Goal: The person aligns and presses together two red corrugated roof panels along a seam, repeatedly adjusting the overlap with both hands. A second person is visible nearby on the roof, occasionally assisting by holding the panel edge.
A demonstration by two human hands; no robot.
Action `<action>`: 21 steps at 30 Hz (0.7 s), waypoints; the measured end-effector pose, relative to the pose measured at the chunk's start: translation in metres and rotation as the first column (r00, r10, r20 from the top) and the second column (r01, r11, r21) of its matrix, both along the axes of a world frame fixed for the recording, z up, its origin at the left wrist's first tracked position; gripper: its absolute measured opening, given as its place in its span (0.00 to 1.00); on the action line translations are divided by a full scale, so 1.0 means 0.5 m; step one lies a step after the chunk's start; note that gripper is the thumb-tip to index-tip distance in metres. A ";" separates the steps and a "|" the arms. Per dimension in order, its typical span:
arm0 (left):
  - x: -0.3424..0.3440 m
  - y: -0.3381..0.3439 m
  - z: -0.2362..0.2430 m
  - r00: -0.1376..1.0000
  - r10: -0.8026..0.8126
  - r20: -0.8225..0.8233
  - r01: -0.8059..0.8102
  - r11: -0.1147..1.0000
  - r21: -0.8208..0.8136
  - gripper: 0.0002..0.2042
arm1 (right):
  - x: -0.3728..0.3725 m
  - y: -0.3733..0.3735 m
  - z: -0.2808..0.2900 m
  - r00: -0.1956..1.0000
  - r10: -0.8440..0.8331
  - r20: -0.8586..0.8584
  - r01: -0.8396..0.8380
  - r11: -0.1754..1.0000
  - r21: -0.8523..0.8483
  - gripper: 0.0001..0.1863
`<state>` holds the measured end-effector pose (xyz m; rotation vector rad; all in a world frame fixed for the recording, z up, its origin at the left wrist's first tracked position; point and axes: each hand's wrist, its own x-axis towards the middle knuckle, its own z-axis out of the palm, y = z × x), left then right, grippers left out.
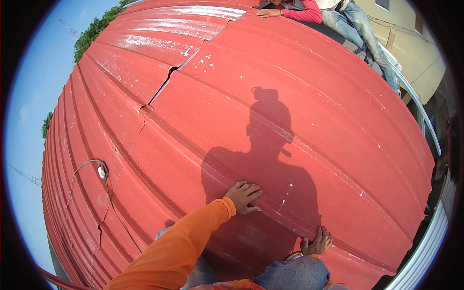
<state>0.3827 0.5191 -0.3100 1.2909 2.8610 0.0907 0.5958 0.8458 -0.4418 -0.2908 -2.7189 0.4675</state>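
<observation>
My left hand (pixel 243 197), at the end of an orange sleeve, rests with fingers spread on a red ribbed metal roof sheet (pixel 348 150), inside my shadow. My right hand (pixel 314 244) is lower and to the right, with its fingers apart on a rib of the same sheet and holding nothing. A watch (pixel 295 256) is on that wrist, just above my denim-covered knee (pixel 295 275). A seam with a dark gap (pixel 171 75) runs between this sheet and the sheets to the left.
A cable with a white plug (pixel 102 171) lies on the left sheets. Two other people (pixel 297 14), (pixel 350 26) are at the far edge. Pale metal strips (pixel 430 125) border the right edge, beside a cream building (pixel 411 58). Trees and sky lie beyond the left edge.
</observation>
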 end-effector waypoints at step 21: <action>0.000 0.001 -0.002 1.000 0.006 -0.004 -0.006 1.000 0.007 0.31 | 0.004 0.005 -0.007 1.000 0.013 0.018 -0.013 1.000 -0.001 0.39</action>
